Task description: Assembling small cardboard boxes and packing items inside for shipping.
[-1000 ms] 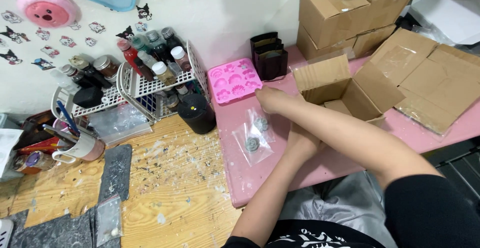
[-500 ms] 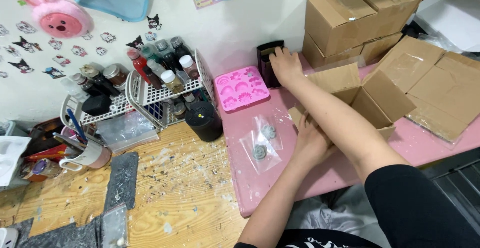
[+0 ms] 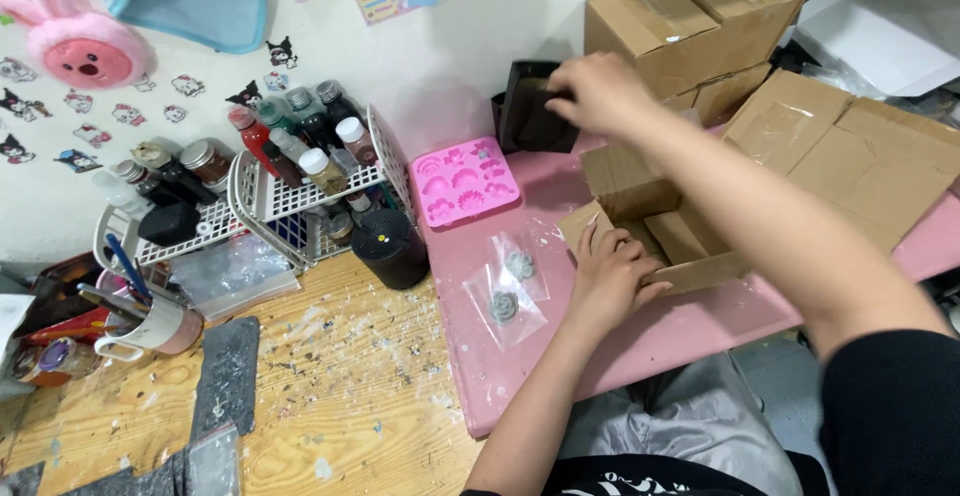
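While the left hand (image 3: pixel 610 276) is pressing flat on the box (image 3: pixel 650 231) flap | right hand (image 3: pixel 590 91), having reached past the mould (image 3: pixel 465 181), is closing fingers on the black holder (image 3: pixel 530 116) at the counter's (image 3: pixel 640 336) back.

Bare forearms; black short sleeve, black top, possibly printed.

Small open cardboard box (image 3: pixel 655 218): brown, flaps spread outward, standing upright on the pink table; its near-left flap lies under the fingers of the left hand. Black open-topped container (image 3: pixel 528 108): dark, boxy, upright against the wall at the table's rear edge, just behind the cardboard box; its upper right rim is gripped by the right hand.
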